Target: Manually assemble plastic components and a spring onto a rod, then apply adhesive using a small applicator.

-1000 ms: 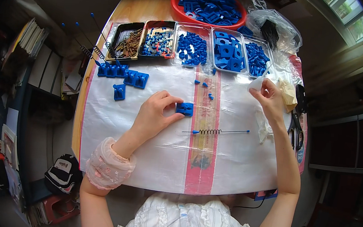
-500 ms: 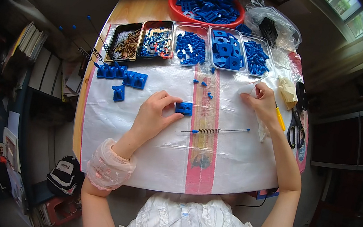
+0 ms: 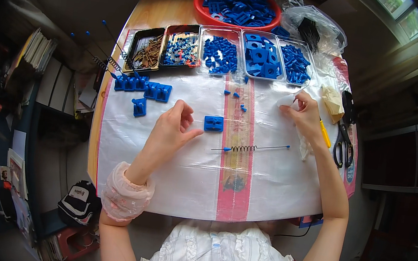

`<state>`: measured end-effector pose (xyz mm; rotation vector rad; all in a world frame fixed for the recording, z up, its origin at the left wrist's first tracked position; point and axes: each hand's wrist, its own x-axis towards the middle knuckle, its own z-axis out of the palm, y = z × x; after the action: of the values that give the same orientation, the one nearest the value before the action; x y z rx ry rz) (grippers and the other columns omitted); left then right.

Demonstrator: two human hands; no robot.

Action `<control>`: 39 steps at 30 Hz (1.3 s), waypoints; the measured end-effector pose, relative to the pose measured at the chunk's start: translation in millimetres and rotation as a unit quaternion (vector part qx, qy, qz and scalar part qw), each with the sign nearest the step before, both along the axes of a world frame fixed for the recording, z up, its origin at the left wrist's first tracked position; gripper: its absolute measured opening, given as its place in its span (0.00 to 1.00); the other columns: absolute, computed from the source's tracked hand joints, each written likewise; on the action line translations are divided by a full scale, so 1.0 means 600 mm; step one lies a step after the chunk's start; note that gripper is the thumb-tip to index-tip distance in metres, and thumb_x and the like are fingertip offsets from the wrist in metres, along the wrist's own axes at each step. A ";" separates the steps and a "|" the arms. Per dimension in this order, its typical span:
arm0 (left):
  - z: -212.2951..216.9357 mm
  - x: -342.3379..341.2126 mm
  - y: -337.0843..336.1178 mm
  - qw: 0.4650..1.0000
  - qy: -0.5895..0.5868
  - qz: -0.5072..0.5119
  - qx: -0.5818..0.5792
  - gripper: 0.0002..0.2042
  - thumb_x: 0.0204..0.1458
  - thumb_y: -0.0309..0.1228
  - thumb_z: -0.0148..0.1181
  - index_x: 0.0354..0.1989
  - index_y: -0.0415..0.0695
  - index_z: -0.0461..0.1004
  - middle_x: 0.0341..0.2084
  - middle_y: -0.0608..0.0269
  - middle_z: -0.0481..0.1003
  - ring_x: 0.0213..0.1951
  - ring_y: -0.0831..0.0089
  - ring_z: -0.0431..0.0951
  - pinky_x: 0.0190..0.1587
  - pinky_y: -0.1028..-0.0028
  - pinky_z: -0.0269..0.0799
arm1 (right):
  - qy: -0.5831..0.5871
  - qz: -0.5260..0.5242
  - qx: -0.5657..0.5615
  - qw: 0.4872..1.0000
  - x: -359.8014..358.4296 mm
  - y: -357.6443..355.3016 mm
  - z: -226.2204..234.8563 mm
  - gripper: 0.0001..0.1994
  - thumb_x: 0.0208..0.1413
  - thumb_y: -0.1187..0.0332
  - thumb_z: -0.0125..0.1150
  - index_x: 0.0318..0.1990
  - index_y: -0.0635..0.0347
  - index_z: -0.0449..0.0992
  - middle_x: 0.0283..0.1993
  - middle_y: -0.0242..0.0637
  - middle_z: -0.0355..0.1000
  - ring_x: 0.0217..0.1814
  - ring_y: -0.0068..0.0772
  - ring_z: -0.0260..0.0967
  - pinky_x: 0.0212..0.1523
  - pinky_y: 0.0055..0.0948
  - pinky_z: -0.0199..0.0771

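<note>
- Wooden tabletop (image 3: 155,12) is seen from above, most of it covered by a white woven sheet (image 3: 161,177) with a pink stripe (image 3: 231,185) running down its middle.
- Along the far edge of the sheet a row of shallow trays is set: a dark tray of brownish metal pieces (image 3: 146,49), a tray of small mixed blue and white bits (image 3: 181,49), and three clear trays of blue plastic parts (image 3: 260,56).
- Behind the trays a round red basin (image 3: 200,9) heaped with blue parts is placed, and to its right a crumpled clear plastic bag (image 3: 313,28) holding something dark.
- The left hand (image 3: 169,133) is laid on the sheet, its fingers loosely curled and holding nothing; the thumb tip is just beside a small blue rectangular block (image 3: 213,124), which lies flat near the pink stripe.
- A thin rod with a coiled spring and blue ends (image 3: 251,147) is seen lying across the stripe, just nearer the person than the block.
- The right hand (image 3: 304,116) is held at the right side of the sheet, its fingers pinched together on something pale; what it is cannot be told.
- A cluster of assembled blue blocks (image 3: 143,88) is gathered at the sheet's left, with more spring rods (image 3: 105,60) beyond it.
- Black-handled scissors (image 3: 343,142) and a yellow stick (image 3: 325,134) are laid at the right edge.
- Shelves of papers and books (image 3: 35,57) are visible left of the tabletop.
</note>
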<state>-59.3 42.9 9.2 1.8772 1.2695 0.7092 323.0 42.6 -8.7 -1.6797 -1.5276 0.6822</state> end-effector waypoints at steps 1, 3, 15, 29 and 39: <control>0.010 -0.007 -0.001 1.000 0.027 -0.006 -0.008 0.15 0.48 0.26 0.78 0.44 0.38 0.82 0.32 0.62 0.81 0.32 0.75 0.77 0.35 0.75 0.74 | 0.004 -0.002 -0.002 1.000 0.000 -0.001 -0.001 0.20 0.46 0.70 0.82 0.30 0.60 0.69 0.33 0.26 0.61 0.34 0.20 0.54 0.33 0.25 0.59; 0.022 -0.009 -0.007 0.998 0.062 -0.029 -0.014 0.13 0.49 0.28 0.78 0.41 0.38 0.84 0.29 0.62 0.81 0.30 0.75 0.77 0.34 0.74 0.74 | 0.012 -0.006 -0.005 1.000 0.002 0.000 -0.002 0.20 0.46 0.70 0.83 0.30 0.60 0.69 0.33 0.26 0.61 0.34 0.20 0.55 0.32 0.25 0.59; 0.001 0.050 -0.071 0.987 0.086 -0.097 0.094 0.10 0.51 0.33 0.76 0.40 0.46 0.87 0.30 0.64 0.80 0.29 0.70 0.81 0.34 0.69 0.76 | -0.018 -0.001 0.012 1.000 0.009 -0.006 0.000 0.18 0.45 0.67 0.83 0.38 0.61 0.78 0.38 0.28 0.70 0.40 0.25 0.61 0.38 0.29 0.64; -0.007 0.056 -0.068 0.992 0.010 -0.113 0.053 0.06 0.52 0.26 0.73 0.39 0.44 0.88 0.29 0.63 0.80 0.28 0.72 0.78 0.33 0.73 0.73 | -0.026 0.161 0.060 0.985 -0.118 -0.199 0.126 0.09 0.53 0.80 0.73 0.40 0.62 0.82 0.32 0.33 0.76 0.30 0.25 0.70 0.31 0.26 0.68; -0.007 0.072 -0.078 0.964 -0.244 -0.100 -0.029 0.09 0.53 0.20 0.73 0.42 0.42 0.88 0.31 0.65 0.82 0.31 0.80 0.75 0.35 0.78 0.72 | 0.386 0.120 -0.072 0.912 -0.197 -0.182 0.078 0.13 0.67 0.77 0.63 0.57 0.68 0.79 0.49 0.31 0.74 0.46 0.17 0.74 0.42 0.22 0.78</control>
<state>-16.0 -3.6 5.1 1.6187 0.7665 0.9410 204.8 -66.8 38.2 -1.0936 -1.1126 1.4188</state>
